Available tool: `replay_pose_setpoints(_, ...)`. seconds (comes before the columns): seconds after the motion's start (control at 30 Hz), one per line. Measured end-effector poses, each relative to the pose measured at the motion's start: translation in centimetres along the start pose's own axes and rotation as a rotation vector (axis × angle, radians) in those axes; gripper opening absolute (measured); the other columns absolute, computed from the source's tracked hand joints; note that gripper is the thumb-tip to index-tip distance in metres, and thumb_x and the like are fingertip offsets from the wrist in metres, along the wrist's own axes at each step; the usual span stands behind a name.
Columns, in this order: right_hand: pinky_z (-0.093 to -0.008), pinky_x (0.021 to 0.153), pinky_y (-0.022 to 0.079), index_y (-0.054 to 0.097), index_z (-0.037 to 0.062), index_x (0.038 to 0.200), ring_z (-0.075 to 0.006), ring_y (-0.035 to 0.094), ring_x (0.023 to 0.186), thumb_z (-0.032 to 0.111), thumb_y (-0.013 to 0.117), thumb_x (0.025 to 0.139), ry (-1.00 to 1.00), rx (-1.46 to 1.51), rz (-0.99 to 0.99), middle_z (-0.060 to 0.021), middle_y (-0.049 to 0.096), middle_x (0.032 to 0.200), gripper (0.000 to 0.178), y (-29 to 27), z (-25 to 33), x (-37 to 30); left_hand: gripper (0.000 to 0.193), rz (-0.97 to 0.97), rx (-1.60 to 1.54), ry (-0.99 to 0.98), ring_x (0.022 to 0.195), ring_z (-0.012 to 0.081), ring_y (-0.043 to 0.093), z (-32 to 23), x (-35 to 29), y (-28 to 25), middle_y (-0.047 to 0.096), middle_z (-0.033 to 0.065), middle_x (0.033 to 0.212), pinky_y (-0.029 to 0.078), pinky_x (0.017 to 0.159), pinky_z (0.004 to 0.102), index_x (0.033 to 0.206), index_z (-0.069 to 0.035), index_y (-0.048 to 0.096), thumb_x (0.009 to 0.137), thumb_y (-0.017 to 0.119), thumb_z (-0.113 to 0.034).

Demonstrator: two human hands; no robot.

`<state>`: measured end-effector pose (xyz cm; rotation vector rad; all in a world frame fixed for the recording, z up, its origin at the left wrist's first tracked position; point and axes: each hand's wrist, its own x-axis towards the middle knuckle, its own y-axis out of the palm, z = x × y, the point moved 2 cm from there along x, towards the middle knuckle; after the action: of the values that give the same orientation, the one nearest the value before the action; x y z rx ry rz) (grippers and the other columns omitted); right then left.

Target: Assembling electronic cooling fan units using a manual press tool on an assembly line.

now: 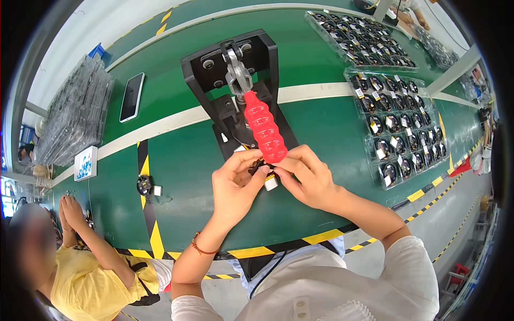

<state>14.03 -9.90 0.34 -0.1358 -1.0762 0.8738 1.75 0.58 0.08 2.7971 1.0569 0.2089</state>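
Note:
Both my hands meet just below the red ribbed handle (265,128) of a black toggle-clamp fixture (230,69) on the green bench. My left hand (235,184) pinches a small dark part with wires (255,167), its thumb and forefinger pressed together. From the right, my right hand (308,176) has its thumb and fingertips closed at the same part. A small white piece (271,183) hangs below the fingertips. The handle and the fingers hide most of the part, so its exact kind does not show.
Clear trays (404,125) of round black wired parts lie at the right. One similar wired part (144,185) rests on striped tape at the left, near a white box (85,163), a tablet (132,97) and stacked empty trays (80,109). A co-worker in yellow (93,283) sits at lower left.

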Motion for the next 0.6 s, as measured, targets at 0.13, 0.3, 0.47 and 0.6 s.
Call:
replay_pose_setpoints(0.13, -0.0287, 0.056, 0.050, 0.062, 0.0034, 0.103, -0.0212, 0.061, 0.072, -0.005, 0.072, 0.070, -0.012, -0.018, 0.008, -0.0084, 0.059, 0.088, 0.036, 0.14, -0.10, -0.28, 0.024, -0.019, 0.008, -0.009, 0.092, 0.0104, 0.061, -0.17, -0.18, 0.13, 0.066, 0.0115, 0.102, 0.051, 0.078, 0.0223, 0.109, 0.007, 0.058, 0.084, 0.059, 0.008)
replay_pose_setpoints(0.3, -0.0282, 0.056, 0.051, 0.063, 0.0044, 0.101, -0.0203, 0.061, 0.072, -0.006, 0.072, 0.067, -0.028, -0.008, 0.005, -0.0080, 0.059, 0.088, 0.036, 0.21, -0.12, -0.40, 0.021, -0.028, 0.025, 0.025, 0.091, 0.0099, 0.062, -0.20, -0.24, 0.15, 0.067, 0.0114, 0.098, 0.051, 0.076, 0.0215, 0.106, 0.007, 0.059, 0.085, 0.058, 0.008)
replay_pose_setpoints(0.47, -0.0279, 0.055, 0.051, 0.063, 0.0040, 0.099, -0.0194, 0.060, 0.070, -0.007, 0.072, 0.066, -0.042, 0.005, 0.023, -0.0075, 0.059, 0.087, 0.035, 0.09, -0.10, -0.33, 0.020, -0.028, -0.025, -0.013, 0.088, 0.0105, 0.062, -0.23, -0.19, 0.17, 0.067, 0.0121, 0.097, 0.051, 0.075, 0.0213, 0.105, 0.007, 0.059, 0.085, 0.058, 0.008)
replay_pose_setpoints(0.6, -0.0278, 0.054, 0.051, 0.063, 0.0034, 0.097, -0.0190, 0.060, 0.068, -0.008, 0.070, 0.066, -0.038, 0.009, 0.031, -0.0076, 0.058, 0.085, 0.034, 0.12, -0.11, -0.17, 0.020, -0.017, -0.055, -0.028, 0.087, 0.0110, 0.063, -0.20, -0.27, 0.07, 0.067, 0.0123, 0.096, 0.050, 0.076, 0.0213, 0.104, 0.008, 0.059, 0.085, 0.057, 0.009)
